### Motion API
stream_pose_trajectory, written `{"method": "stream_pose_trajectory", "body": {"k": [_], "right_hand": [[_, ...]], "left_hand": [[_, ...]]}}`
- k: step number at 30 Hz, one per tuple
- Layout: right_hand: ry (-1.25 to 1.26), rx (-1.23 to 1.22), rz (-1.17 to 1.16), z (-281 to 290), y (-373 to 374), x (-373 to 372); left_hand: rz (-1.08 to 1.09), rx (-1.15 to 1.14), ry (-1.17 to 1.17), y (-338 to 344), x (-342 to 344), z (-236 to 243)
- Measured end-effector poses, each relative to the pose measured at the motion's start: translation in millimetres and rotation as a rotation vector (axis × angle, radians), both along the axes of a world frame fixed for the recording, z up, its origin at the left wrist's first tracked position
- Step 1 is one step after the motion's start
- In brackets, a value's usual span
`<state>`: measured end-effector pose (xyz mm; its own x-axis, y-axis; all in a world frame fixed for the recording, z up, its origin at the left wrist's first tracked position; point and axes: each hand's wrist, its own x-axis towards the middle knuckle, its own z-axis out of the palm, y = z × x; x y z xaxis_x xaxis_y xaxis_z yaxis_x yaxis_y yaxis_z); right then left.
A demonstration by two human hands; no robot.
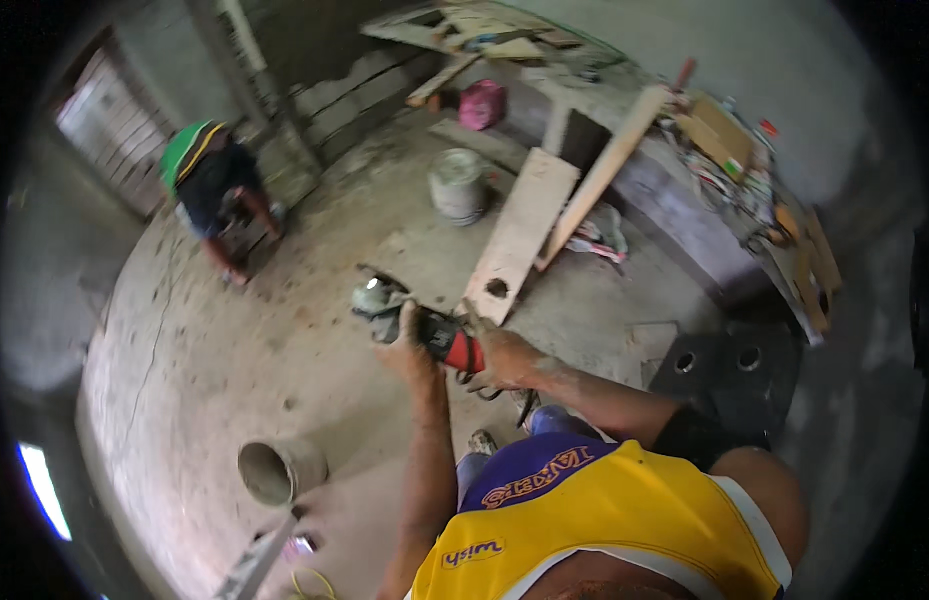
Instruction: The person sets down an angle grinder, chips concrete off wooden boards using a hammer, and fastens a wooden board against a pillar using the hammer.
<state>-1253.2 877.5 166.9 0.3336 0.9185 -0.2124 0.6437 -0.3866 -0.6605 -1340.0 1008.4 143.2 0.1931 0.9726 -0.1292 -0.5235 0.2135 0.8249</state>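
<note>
Held out in front of my body is an angle grinder with a red and black body, its grey metal head and disc side toward the far left. My left hand is closed around the front of the body, just behind the head. At the rear, my right hand grips the red end, where a dark cord hangs down in a loop. The tool is in the air above the concrete floor, apart from any surface. Part of the disc's edge is blurred.
Ahead right, a wide board and a long plank lean on a cluttered ledge. A white bucket stands ahead; another bucket lies tipped at left. A person bends low at far left. A black panel lies right.
</note>
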Motion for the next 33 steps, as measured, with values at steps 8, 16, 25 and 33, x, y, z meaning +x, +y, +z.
{"method": "stream_pose_trajectory", "body": {"k": [8,16,25,33], "right_hand": [[0.289,0.238,-0.182,-25,-28,108],[0.509,0.676,-0.355,-63,-43,253],[0.784,0.695,-0.728,-57,-27,430],[0.574,1.075,-0.986,-16,51,584]], "left_hand": [[-0.241,0.192,0.227,-31,134,52],[-0.655,0.373,0.409,-37,269,72],[-0.801,0.224,0.738,37,243,-30],[-0.727,0.131,1.249,131,144,-253]]}}
